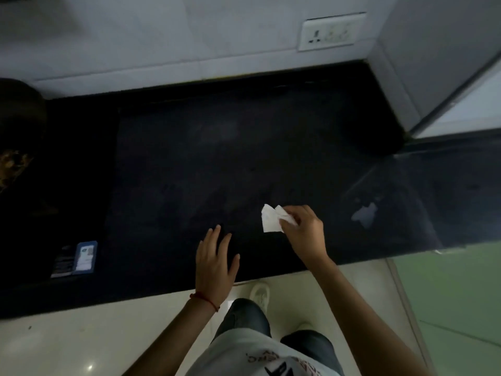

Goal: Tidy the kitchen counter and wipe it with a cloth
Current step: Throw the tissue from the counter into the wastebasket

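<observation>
cloth point(271, 219): small, white, crumpled; pinched in R hand point(305, 232)
L hand point(215, 263): open, flat, empty, on counter point(189, 158)
writing: shirt point(260, 359) print unreadable

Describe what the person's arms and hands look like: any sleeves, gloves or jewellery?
Both forearms are bare, with no sleeves reaching them and no gloves. The left hand has a thin red thread bracelet tied around its wrist. The right hand shows no bracelet, watch or ring that I can make out.

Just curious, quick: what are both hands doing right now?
Left hand: open, flat on the counter, holding nothing.
Right hand: closed on a white cloth.
</observation>
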Tool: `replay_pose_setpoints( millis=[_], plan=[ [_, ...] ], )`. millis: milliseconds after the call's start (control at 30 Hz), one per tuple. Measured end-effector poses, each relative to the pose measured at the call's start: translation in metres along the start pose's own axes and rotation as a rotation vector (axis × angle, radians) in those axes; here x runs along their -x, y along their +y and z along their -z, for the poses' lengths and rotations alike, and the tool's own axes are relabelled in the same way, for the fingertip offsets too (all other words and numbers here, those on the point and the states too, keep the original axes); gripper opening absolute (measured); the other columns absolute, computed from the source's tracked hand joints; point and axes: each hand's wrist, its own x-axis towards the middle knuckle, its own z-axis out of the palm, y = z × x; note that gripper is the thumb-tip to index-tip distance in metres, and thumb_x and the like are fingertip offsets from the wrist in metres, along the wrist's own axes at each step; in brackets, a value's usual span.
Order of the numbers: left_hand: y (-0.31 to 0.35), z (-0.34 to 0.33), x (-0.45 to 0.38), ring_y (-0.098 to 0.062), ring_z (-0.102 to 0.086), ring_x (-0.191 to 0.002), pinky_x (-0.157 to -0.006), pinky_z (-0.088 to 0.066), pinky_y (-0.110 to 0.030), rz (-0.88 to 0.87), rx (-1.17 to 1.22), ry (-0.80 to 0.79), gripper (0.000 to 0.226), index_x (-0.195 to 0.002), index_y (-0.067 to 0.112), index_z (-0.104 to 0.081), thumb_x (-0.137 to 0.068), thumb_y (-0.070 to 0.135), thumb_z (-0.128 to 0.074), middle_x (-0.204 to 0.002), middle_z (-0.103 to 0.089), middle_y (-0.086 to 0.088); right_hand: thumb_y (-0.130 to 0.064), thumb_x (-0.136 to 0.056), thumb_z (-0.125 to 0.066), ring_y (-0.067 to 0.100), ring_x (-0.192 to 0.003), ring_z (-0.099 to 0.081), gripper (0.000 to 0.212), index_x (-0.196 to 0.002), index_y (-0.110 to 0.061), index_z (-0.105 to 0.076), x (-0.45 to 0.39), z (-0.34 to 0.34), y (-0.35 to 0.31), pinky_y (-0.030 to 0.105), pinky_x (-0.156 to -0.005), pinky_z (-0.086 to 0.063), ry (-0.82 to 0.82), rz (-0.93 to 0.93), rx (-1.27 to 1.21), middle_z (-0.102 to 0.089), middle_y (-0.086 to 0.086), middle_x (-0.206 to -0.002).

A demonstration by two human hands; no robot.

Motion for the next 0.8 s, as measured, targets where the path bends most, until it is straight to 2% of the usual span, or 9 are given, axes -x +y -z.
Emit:
replay_pose_setpoints(
  millis=[67, 167, 267, 400, 500, 567, 700, 733, 800],
  plan=[
    [0.011, 0.001, -0.004, -0.025, -0.033, -0.128, -0.100, -0.040, -0.048, -0.116, 0.042, -0.002, 0.057, -0.119, 0.013, -0.052, -0.093, 0.050, -0.017, -0.133, -0.053, -0.017, -0.011, -0.082, -0.062, 0.011, -0.085, -0.056, 0.022, -0.104, -0.011, -0.066, 0.021, 0.023, 0.018, 0.014, -0.072, -0.044, 0.108, -0.109, -0.067, -0.059, -0.002, -0.095],
    [0.044, -0.004, -0.011, -0.022, -0.035, -0.124, -0.098, -0.042, -0.046, -0.301, 0.070, -0.034, 0.058, -0.114, 0.010, -0.058, -0.094, 0.048, -0.019, -0.128, -0.057, -0.017, -0.009, -0.079, -0.065, 0.009, -0.077, -0.055, 0.020, -0.099, -0.012, -0.068, 0.062, 0.057, 0.057, 0.010, -0.064, -0.038, 0.298, -0.260, -0.138, -0.059, -0.003, -0.089],
    [0.081, -0.011, -0.014, -0.020, -0.037, -0.122, -0.097, -0.042, -0.044, -0.463, 0.092, -0.064, 0.056, -0.111, 0.009, -0.061, -0.093, 0.047, -0.025, -0.125, -0.059, -0.015, -0.009, -0.078, -0.066, 0.013, -0.075, -0.057, 0.019, -0.096, -0.014, -0.068, 0.105, 0.078, 0.098, 0.014, -0.063, -0.039, 0.426, -0.415, -0.215, -0.064, 0.000, -0.089],
    [0.154, -0.033, -0.003, -0.020, -0.049, -0.111, -0.090, -0.050, -0.042, -0.693, 0.107, -0.139, 0.040, -0.106, 0.007, -0.065, -0.083, 0.032, -0.044, -0.114, -0.065, -0.014, -0.006, -0.078, -0.065, 0.024, -0.082, -0.061, 0.019, -0.096, -0.009, -0.068, 0.196, 0.105, 0.159, 0.027, -0.070, -0.042, 0.635, -0.620, -0.321, -0.067, 0.008, -0.091],
    [0.214, -0.055, 0.025, -0.026, -0.061, -0.098, -0.081, -0.054, -0.032, -0.857, 0.080, -0.292, 0.042, -0.102, 0.004, -0.066, -0.082, 0.031, -0.042, -0.102, -0.069, -0.014, -0.008, -0.078, -0.064, 0.028, -0.086, -0.062, 0.017, -0.095, -0.014, -0.067, 0.279, 0.119, 0.197, 0.027, -0.067, -0.040, 0.794, -0.799, -0.439, -0.067, 0.010, -0.090],
    [0.255, -0.075, 0.062, -0.030, -0.065, -0.094, -0.082, -0.053, -0.032, -0.937, 0.061, -0.409, 0.049, -0.104, 0.002, -0.065, -0.082, 0.036, -0.038, -0.100, -0.069, -0.015, -0.007, -0.079, -0.064, 0.024, -0.080, -0.059, 0.019, -0.098, -0.011, -0.067, 0.346, 0.126, 0.220, 0.023, -0.060, -0.039, 0.917, -0.922, -0.487, -0.065, 0.010, -0.085],
    [0.313, -0.114, 0.143, -0.028, -0.056, -0.111, -0.094, -0.044, -0.031, -0.924, 0.066, -0.699, 0.077, -0.120, 0.007, -0.058, -0.072, 0.056, -0.024, -0.121, -0.059, -0.014, -0.005, -0.078, -0.064, 0.021, -0.076, -0.055, 0.021, -0.098, -0.007, -0.069, 0.458, 0.120, 0.250, 0.015, -0.058, -0.036, 1.120, -1.112, -0.548, -0.063, 0.008, -0.079],
    [0.327, -0.127, 0.167, -0.027, -0.054, -0.115, -0.097, -0.041, -0.029, -0.938, 0.045, -0.784, 0.078, -0.122, 0.008, -0.056, -0.072, 0.058, -0.025, -0.124, -0.057, -0.013, -0.004, -0.078, -0.063, 0.022, -0.077, -0.055, 0.021, -0.099, -0.007, -0.068, 0.486, 0.116, 0.256, 0.018, -0.058, -0.037, 1.186, -1.164, -0.585, -0.062, 0.008, -0.079],
    [0.353, -0.152, 0.211, -0.026, -0.051, -0.119, -0.100, -0.037, -0.028, -0.962, -0.012, -0.912, 0.059, -0.123, 0.007, -0.054, -0.083, 0.048, -0.040, -0.127, -0.055, -0.013, -0.004, -0.078, -0.063, 0.024, -0.079, -0.056, 0.022, -0.099, -0.005, -0.068, 0.537, 0.104, 0.266, 0.028, -0.063, -0.038, 1.304, -1.268, -0.644, -0.062, 0.009, -0.080]
  ],
)
